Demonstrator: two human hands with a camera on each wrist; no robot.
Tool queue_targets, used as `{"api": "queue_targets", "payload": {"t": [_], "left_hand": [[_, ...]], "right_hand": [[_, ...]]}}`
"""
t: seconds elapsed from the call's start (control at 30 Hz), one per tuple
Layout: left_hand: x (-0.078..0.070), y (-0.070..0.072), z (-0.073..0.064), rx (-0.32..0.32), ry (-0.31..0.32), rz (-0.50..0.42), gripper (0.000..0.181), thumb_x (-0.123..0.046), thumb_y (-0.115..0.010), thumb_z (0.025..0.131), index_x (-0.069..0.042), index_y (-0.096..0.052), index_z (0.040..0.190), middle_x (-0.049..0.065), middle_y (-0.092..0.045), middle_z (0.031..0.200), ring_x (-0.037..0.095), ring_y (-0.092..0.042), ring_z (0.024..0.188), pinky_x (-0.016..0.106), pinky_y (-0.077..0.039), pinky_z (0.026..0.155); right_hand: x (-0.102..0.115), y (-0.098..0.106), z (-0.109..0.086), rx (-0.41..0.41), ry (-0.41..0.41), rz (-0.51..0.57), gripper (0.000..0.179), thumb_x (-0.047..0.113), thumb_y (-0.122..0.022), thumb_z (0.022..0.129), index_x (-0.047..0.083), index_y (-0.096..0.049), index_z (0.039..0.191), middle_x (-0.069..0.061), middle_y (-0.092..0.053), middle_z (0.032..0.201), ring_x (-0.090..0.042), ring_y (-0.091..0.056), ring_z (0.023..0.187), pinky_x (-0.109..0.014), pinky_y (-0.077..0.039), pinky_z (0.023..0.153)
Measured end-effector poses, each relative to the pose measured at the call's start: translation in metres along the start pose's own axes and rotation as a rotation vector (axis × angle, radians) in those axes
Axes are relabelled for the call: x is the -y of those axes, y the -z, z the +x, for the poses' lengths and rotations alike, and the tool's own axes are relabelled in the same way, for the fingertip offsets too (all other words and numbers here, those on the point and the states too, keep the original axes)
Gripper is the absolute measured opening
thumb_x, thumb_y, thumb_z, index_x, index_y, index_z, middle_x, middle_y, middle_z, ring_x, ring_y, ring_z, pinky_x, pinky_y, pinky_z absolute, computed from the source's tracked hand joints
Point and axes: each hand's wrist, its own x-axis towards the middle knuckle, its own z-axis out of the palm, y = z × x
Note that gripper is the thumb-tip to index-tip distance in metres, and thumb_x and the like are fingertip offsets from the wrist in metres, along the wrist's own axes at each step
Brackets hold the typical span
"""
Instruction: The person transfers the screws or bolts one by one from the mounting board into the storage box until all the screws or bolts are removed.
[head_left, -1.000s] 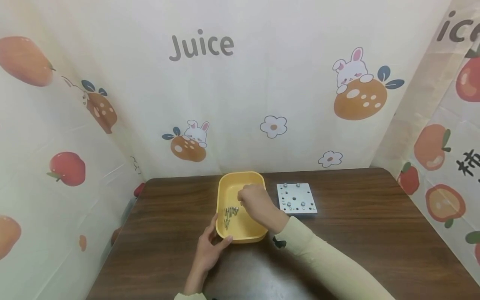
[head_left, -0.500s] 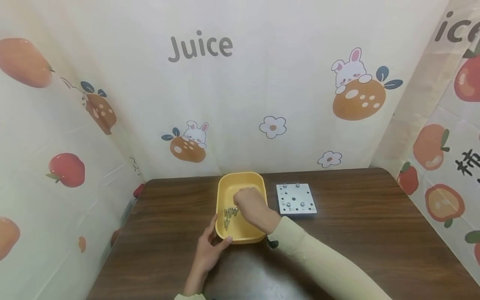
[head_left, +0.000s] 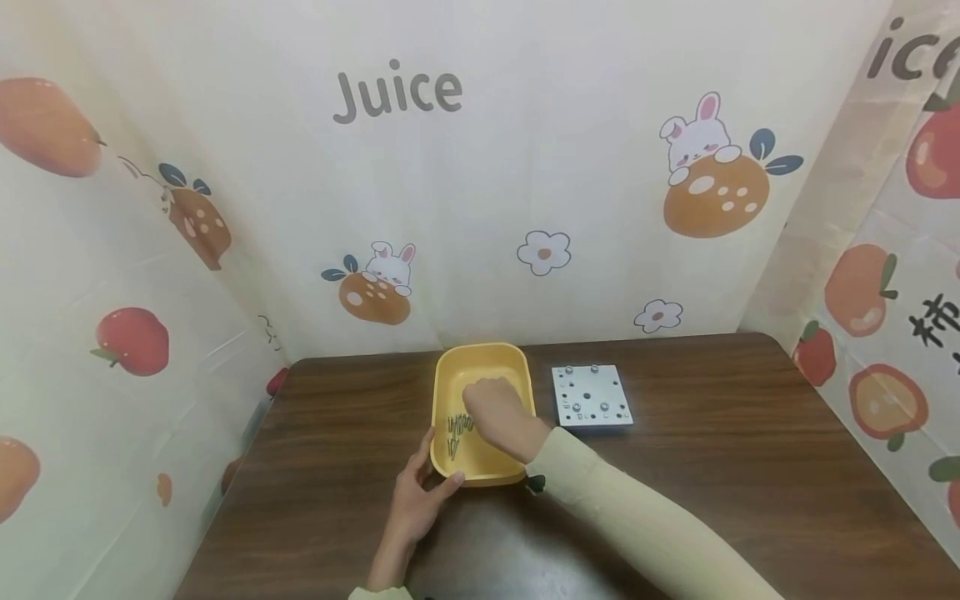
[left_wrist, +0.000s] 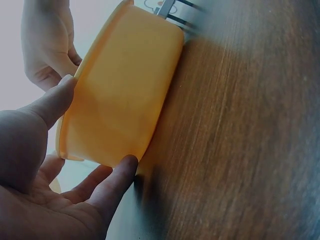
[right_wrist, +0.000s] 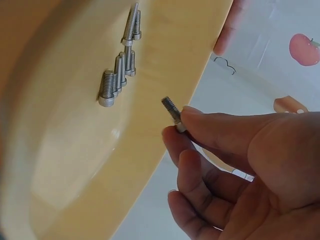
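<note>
My left hand point(head_left: 416, 498) grips the near left corner of a yellow tray point(head_left: 483, 481), its thumb at the rim and its fingers against the side. In the left wrist view, the tray's outer wall point(left_wrist: 125, 85) stands between thumb and fingers. Over the tray, my right hand point(head_left: 498, 415) pinches a small socket-head screw point(right_wrist: 172, 110) between thumb and index finger, threaded end pointing away from the fingers. Several more metal screws point(right_wrist: 106, 90) of differing sizes lie in a row on the tray's floor, below the held one.
A square metal plate point(head_left: 592, 396) with holes and several screws in it sits right of the tray on the dark wooden table point(head_left: 712, 467). Behind the table hangs a printed curtain point(head_left: 465, 183), with more of it along both sides.
My right hand has shifted left and slightly nearer across the tray, closer to the row of screws. The left hand keeps its place on the tray.
</note>
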Motion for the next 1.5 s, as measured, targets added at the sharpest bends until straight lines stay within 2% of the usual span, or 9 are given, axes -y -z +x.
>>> {"api": "queue_targets", "payload": {"t": [0.1, 0.23, 0.63, 0.73, 0.83, 0.97, 1.1, 1.23, 1.5], "left_hand": [[0.000, 0.000, 0.000, 0.001, 0.015, 0.003, 0.091, -0.024, -0.087, 0.089, -0.015, -0.038, 0.165, 0.027, -0.047, 0.158, 0.045, -0.047, 0.146, 0.063, -0.035, 0.123], [0.001, 0.000, 0.001, 0.002, 0.036, 0.000, 0.092, -0.026, -0.088, 0.089, -0.017, -0.038, 0.166, 0.025, -0.045, 0.160, 0.044, -0.045, 0.147, 0.064, -0.033, 0.124], [0.002, 0.000, 0.000, 0.003, 0.000, -0.010, 0.092, -0.022, -0.087, 0.089, -0.014, -0.037, 0.166, 0.027, -0.043, 0.161, 0.044, -0.046, 0.146, 0.060, -0.035, 0.123], [0.001, 0.000, 0.000, 0.005, -0.013, -0.001, 0.092, -0.022, -0.087, 0.089, -0.013, -0.037, 0.166, 0.029, -0.043, 0.160, 0.046, -0.047, 0.146, 0.063, -0.035, 0.123], [0.001, 0.000, 0.000, 0.008, 0.000, -0.008, 0.092, -0.022, -0.087, 0.089, -0.015, -0.037, 0.166, 0.027, -0.044, 0.160, 0.045, -0.045, 0.147, 0.062, -0.033, 0.124], [0.002, 0.001, 0.000, 0.012, 0.013, -0.016, 0.091, -0.022, -0.087, 0.089, -0.016, -0.037, 0.166, 0.025, -0.047, 0.158, 0.044, -0.046, 0.147, 0.060, -0.033, 0.124], [0.001, 0.001, -0.001, 0.014, 0.000, -0.009, 0.091, -0.021, -0.086, 0.090, -0.014, -0.037, 0.166, 0.026, -0.047, 0.158, 0.045, -0.047, 0.146, 0.061, -0.034, 0.123], [0.000, 0.001, -0.001, 0.016, -0.018, -0.008, 0.091, -0.019, -0.086, 0.090, -0.013, -0.036, 0.166, 0.029, -0.044, 0.159, 0.046, -0.048, 0.144, 0.064, -0.035, 0.122], [-0.001, 0.000, -0.001, 0.008, 0.001, -0.010, 0.090, -0.018, -0.086, 0.090, -0.015, -0.038, 0.166, 0.028, -0.042, 0.161, 0.045, -0.048, 0.145, 0.062, -0.035, 0.123]], "right_hand": [[0.002, -0.001, 0.003, 0.045, -0.026, -0.018, 0.027, -0.007, -0.069, 0.088, 0.014, -0.059, 0.075, 0.005, -0.048, 0.061, -0.010, -0.043, 0.053, -0.022, -0.041, 0.051], [0.005, -0.001, 0.004, 0.070, -0.037, -0.031, 0.024, -0.005, -0.072, 0.087, 0.014, -0.059, 0.077, 0.004, -0.050, 0.062, -0.011, -0.045, 0.054, -0.024, -0.045, 0.053], [0.013, -0.003, 0.007, 0.159, -0.090, -0.029, 0.021, -0.003, -0.072, 0.089, 0.014, -0.061, 0.082, 0.003, -0.052, 0.067, -0.013, -0.050, 0.059, -0.030, -0.055, 0.061], [0.013, -0.006, 0.007, 0.160, -0.090, -0.017, 0.020, -0.002, -0.072, 0.090, 0.013, -0.061, 0.082, 0.002, -0.053, 0.067, -0.014, -0.050, 0.059, -0.031, -0.055, 0.061], [0.014, -0.007, 0.008, 0.167, -0.084, -0.025, 0.018, 0.000, -0.072, 0.091, 0.012, -0.062, 0.084, 0.002, -0.053, 0.068, -0.014, -0.050, 0.059, -0.031, -0.055, 0.060], [0.015, -0.008, 0.011, 0.200, -0.095, -0.038, 0.015, 0.000, -0.072, 0.092, 0.012, -0.064, 0.087, 0.001, -0.054, 0.068, -0.015, -0.051, 0.059, -0.030, -0.055, 0.060], [0.017, -0.008, 0.013, 0.230, -0.116, -0.037, 0.014, 0.000, -0.072, 0.093, 0.011, -0.066, 0.088, 0.001, -0.054, 0.068, -0.015, -0.052, 0.059, -0.030, -0.056, 0.060], [0.017, -0.005, 0.014, 0.237, -0.122, -0.031, 0.013, 0.000, -0.072, 0.092, 0.011, -0.066, 0.090, 0.001, -0.054, 0.069, -0.014, -0.052, 0.060, -0.029, -0.056, 0.059], [0.019, 0.005, 0.016, 0.273, -0.142, 0.027, 0.014, -0.003, -0.071, 0.092, 0.010, -0.066, 0.093, 0.000, -0.055, 0.072, -0.015, -0.053, 0.063, -0.030, -0.055, 0.061]]}}
